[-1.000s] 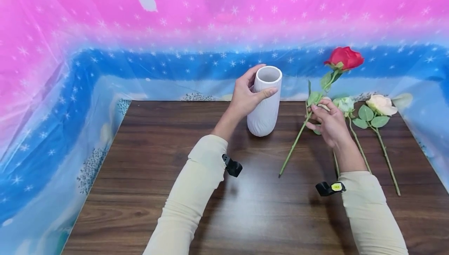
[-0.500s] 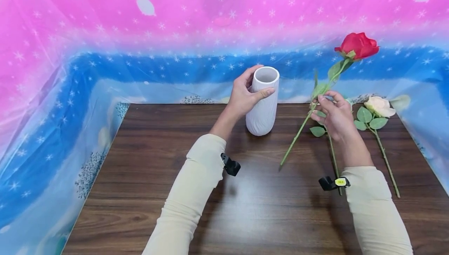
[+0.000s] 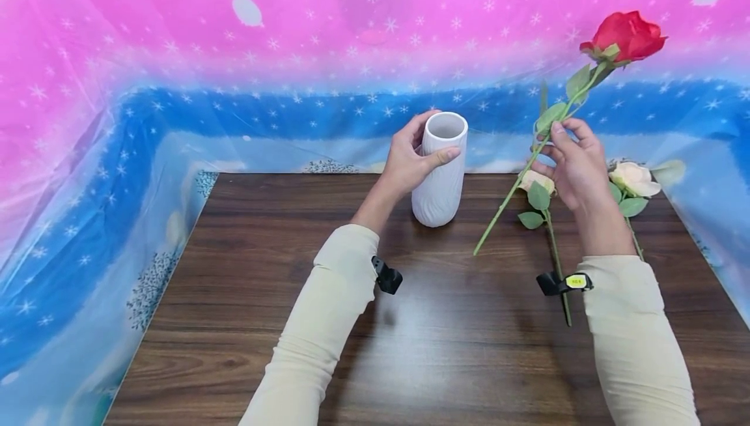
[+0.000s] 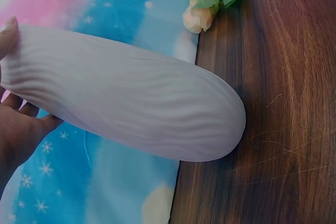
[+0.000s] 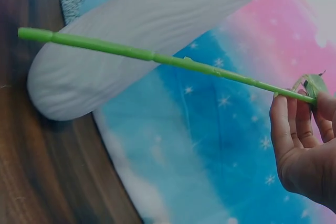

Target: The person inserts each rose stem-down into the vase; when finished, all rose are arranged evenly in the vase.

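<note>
A white ribbed vase (image 3: pixel 438 185) stands upright near the table's back edge, its mouth uncovered. The left hand (image 3: pixel 407 159) grips its upper part, thumb across the front. To the right, the right hand (image 3: pixel 577 165) pinches the stem of a red rose (image 3: pixel 627 38) just below its leaves. The rose leans up to the right, and its lower stem end is in the air to the right of the vase. In the right wrist view the green stem (image 5: pixel 126 51) crosses in front of the vase (image 5: pixel 105 66), and fingers (image 5: pixel 283 124) hold its far end.
Behind and below the right hand, a pale rose (image 3: pixel 536 182) lies on the wooden table (image 3: pixel 281 269). Another cream rose (image 3: pixel 635 180) lies farther right, partly hidden by the right arm. A patterned cloth (image 3: pixel 328 55) hangs behind the table.
The right hand has moved up and to the right with the red rose, raising the bloom and stem end. The left hand and vase have stayed nearly in place.
</note>
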The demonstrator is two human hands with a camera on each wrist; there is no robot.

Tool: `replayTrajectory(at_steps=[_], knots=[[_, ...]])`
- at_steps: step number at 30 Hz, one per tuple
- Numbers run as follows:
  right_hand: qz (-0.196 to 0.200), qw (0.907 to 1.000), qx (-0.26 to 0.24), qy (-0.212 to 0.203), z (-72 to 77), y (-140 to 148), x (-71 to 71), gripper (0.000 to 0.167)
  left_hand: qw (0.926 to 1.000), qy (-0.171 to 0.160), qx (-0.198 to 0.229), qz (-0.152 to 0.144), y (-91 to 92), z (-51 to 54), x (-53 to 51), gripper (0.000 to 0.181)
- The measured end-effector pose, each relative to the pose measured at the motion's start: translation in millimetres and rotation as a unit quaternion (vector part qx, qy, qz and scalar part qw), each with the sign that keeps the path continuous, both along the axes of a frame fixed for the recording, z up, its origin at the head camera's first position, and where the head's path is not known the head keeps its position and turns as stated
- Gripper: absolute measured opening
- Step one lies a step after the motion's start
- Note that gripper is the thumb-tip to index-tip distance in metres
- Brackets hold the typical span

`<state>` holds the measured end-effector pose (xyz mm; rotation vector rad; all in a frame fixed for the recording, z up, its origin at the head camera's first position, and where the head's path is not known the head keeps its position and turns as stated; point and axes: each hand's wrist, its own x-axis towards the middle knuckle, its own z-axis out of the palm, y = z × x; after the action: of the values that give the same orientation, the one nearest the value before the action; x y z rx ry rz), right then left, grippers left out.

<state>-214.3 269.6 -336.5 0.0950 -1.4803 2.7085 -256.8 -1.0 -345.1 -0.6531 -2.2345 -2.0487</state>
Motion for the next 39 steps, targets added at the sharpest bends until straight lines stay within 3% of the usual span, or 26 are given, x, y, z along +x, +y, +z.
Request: replayTrajectory(at_steps=[15,25,39], knots=[[-0.051,0.9963,-0.067,0.02,30.3,-4.6,-10.9,0.015,0.9998,-0.014,-0.01,0.0,0.7,0.5,0.0,0.071],[-0.071,0.9842,-0.158,0.036,58.1,-8.2,-20.7,0.011,1.0,0.003,-0.004,-0.002,-0.3,-1.1,0.5,0.07],[-0.126,0.9704,-0.205,0.025,81.4,-8.7,-24.8,0.01,1.0,-0.006,-0.008,-0.002,-0.8,-0.5,0.8,0.072]])
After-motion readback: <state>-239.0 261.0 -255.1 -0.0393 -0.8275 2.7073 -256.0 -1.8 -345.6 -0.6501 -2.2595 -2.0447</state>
